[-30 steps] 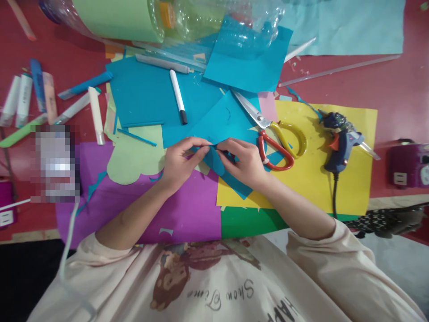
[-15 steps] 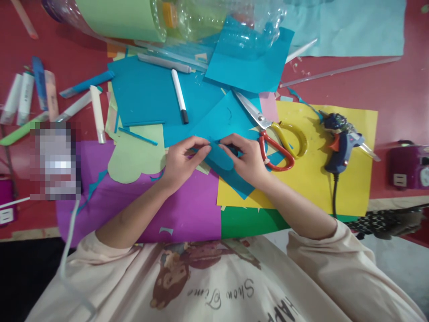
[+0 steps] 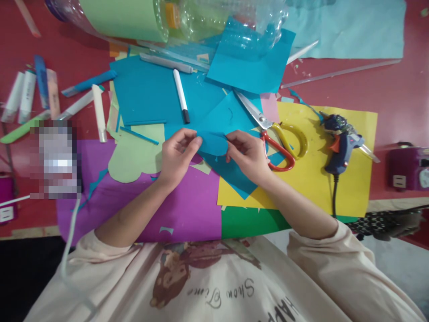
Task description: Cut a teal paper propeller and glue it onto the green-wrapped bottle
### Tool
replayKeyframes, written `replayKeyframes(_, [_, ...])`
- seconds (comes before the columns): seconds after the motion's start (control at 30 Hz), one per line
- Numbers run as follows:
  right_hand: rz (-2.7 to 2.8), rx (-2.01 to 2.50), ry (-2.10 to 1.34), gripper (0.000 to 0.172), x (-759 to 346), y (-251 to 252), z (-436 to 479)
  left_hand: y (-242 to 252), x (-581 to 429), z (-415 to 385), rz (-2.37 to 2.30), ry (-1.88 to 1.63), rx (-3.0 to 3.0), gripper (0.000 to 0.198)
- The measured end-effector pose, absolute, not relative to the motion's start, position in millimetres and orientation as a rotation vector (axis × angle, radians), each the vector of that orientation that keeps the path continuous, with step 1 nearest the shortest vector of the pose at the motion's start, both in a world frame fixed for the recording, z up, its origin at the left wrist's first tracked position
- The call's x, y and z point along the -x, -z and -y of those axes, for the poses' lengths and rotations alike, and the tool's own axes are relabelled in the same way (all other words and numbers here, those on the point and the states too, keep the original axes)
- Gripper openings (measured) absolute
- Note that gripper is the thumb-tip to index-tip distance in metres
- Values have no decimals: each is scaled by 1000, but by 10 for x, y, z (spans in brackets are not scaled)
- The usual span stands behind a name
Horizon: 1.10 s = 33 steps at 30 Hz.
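Between my two hands lies a small rounded cut-out of blue paper (image 3: 212,143). My left hand (image 3: 177,154) pinches its left edge with thumb and fingertips. My right hand (image 3: 247,154) pinches its right edge in the same way. The piece is held just above larger blue sheets (image 3: 147,96) and a purple sheet (image 3: 174,210). Red-and-yellow-handled scissors (image 3: 279,143) lie right beside my right hand.
A blue glue gun (image 3: 338,141) rests on yellow paper (image 3: 355,179) at the right, its cord running toward me. A black-tipped marker (image 3: 181,96) lies on the blue sheets. Clear plastic bottles (image 3: 214,18) lie at the back, several markers (image 3: 30,94) at the left, glue sticks (image 3: 338,71) on the red table.
The blue piece was folded between my fingers lower down. Now it is spread open and flat, and both hands have moved slightly up and apart.
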State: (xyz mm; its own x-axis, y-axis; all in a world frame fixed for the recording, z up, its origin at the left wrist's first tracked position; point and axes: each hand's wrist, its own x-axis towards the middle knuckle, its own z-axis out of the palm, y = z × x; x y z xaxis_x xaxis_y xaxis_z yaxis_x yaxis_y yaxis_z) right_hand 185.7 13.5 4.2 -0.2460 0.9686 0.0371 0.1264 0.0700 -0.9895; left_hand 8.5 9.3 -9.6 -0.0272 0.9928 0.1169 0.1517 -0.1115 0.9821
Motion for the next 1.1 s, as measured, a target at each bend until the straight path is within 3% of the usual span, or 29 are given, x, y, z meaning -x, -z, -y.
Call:
replayKeyframes(0.2, [1557,1142,-1321,19,-1862,-44,-121,58,-89,-88,-1314,-1193,-1403,47])
replayKeyframes(0.57, [1400,1126,-1325,39,-1869,-25,-140,56,-92,-93,-1348,-1170,-1406,50])
replayKeyframes(0.97, [1709,1036,-1552,40,-1861,-16,-121,60,-96,-90,-1382,-1171,-1444,47])
replayKeyframes(1.1, [1683,1066,-1488,43,-1824,12,-81,20,-117,-48,-1265,-1046,-1549,39])
